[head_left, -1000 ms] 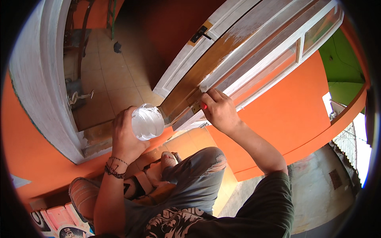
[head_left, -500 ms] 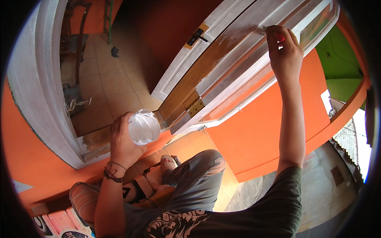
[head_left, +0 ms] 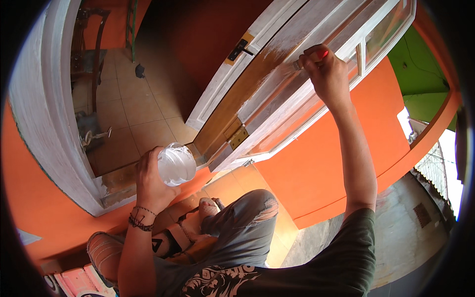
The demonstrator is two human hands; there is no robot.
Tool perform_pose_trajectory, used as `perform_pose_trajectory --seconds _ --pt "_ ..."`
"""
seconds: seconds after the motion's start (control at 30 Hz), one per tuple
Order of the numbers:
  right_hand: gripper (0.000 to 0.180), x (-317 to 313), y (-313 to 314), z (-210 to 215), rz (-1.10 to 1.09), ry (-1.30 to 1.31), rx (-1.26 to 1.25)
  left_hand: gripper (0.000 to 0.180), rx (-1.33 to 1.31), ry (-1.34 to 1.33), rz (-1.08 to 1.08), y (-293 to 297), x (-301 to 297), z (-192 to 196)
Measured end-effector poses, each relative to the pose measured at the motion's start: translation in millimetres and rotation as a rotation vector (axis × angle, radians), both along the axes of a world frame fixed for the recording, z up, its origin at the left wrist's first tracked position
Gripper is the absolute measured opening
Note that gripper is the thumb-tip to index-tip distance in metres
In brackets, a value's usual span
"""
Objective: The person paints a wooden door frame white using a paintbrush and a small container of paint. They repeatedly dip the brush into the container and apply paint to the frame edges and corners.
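Note:
My left hand [head_left: 152, 179] grips a clear plastic cup [head_left: 176, 164] with white paint in it, held above my lap near the doorway sill. High at the right, my right hand [head_left: 327, 74] is closed round a paintbrush [head_left: 298, 65] with a red handle. Its bristles meet the wooden edge of the door frame; whether they press on it I cannot tell. The wooden door [head_left: 277, 94] is partly coated in streaky white, and a bare brown strip [head_left: 217, 116] runs along it beside a brass hinge [head_left: 238, 137].
A white inner door panel carries a black handle [head_left: 240, 50]. At the left stands a white-painted door frame [head_left: 47, 109]. Beyond the doorway are a tiled floor [head_left: 136, 106] and a dark wooden chair [head_left: 94, 54]. My bent knee [head_left: 264, 205] is below the door; an orange wall [head_left: 307, 168] lies behind.
My right hand has moved down and left along the door with the paintbrush. The left hand with the cup has barely shifted, and the view has turned slightly.

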State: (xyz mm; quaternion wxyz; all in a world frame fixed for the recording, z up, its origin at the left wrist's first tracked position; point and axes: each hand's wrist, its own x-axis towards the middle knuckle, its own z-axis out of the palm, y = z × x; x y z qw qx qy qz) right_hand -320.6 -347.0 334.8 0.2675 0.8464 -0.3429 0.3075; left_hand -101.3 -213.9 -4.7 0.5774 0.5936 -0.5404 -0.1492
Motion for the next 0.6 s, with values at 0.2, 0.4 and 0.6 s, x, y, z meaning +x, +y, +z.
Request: perform_pose_trajectory --seconds 0.2,0.4,0.6 --pt "0.013 13 -1 7 0.121 0.235 -0.665 0.082 0.010 0.003 0.024 3 6 0" --pt "0.018 -1 -3 -130 0.101 0.670 -0.316 0.081 -0.016 0.006 0.023 2 6 0" --pt "0.016 4 9 -179 0.221 0.401 0.102 0.081 -0.036 -0.004 0.039 4 5 2"
